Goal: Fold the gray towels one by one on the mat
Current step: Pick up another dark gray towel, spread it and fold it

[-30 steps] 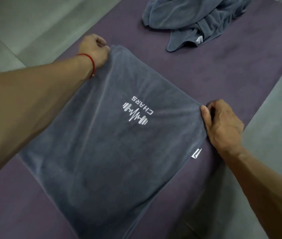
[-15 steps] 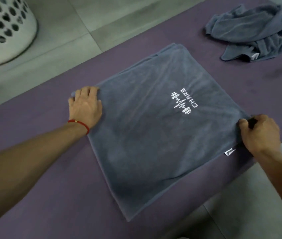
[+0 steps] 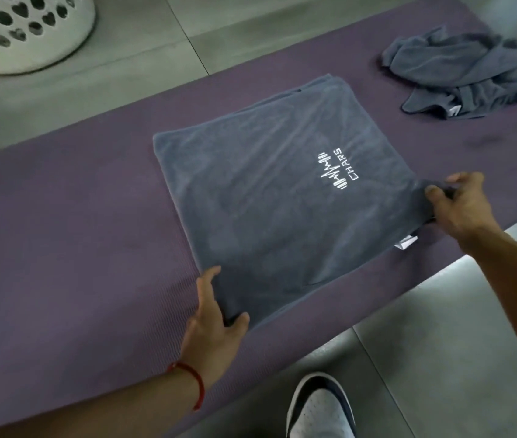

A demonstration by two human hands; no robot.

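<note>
A gray towel [image 3: 270, 197] with a white "CHARS" logo lies folded into a rough square on the purple mat [image 3: 70, 235]. My left hand [image 3: 214, 324] grips its near corner, thumb on top and fingers tucked under the cloth. My right hand [image 3: 459, 203] pinches the right corner and lifts it slightly off the mat; a white tag hangs just below. A crumpled pile of gray towels [image 3: 469, 74] sits on the mat at the far right.
A white perforated laundry basket [image 3: 26, 30] stands on the gray tiled floor at top left. My white shoe [image 3: 320, 409] is on the floor just in front of the mat's near edge.
My left hand has moved from the towel's left corner to its near corner and taken hold of it. My right hand has kept the right corner and raised it a little. The view has shifted.
</note>
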